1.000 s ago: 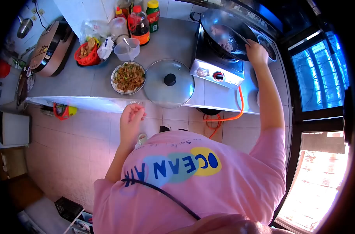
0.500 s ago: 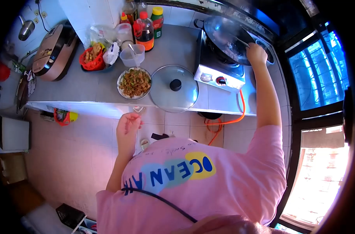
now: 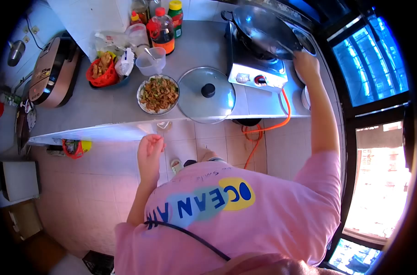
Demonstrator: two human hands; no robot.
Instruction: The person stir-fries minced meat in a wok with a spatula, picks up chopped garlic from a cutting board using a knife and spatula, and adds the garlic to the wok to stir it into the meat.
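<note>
My right hand (image 3: 306, 66) is closed at the wok's right rim, around the thin handle of a spatula (image 3: 285, 47). The spatula's head is hard to make out in the glare. The dark wok (image 3: 259, 27) sits on a portable gas stove (image 3: 256, 75); its contents are barely visible. My left hand (image 3: 150, 149) hangs in front of the counter edge, fingers loosely bent and holding nothing. Nearest to it on the counter is a plate of chopped, browned food with green bits (image 3: 159, 95). Beside that plate lies a glass lid (image 3: 206, 103) with a black knob.
An orange gas hose (image 3: 285, 110) drops from the stove. Behind the plate stand a clear plastic tub with a spoon (image 3: 150, 63), a red-capped sauce bottle (image 3: 161, 32) and a green bottle (image 3: 176, 18). Leftward are a red basket (image 3: 102, 73) and a rice cooker (image 3: 52, 73).
My right hand has moved back toward me, from over the wok to its right rim. My left hand stays low with fingers bent. The camera view has shifted slightly.
</note>
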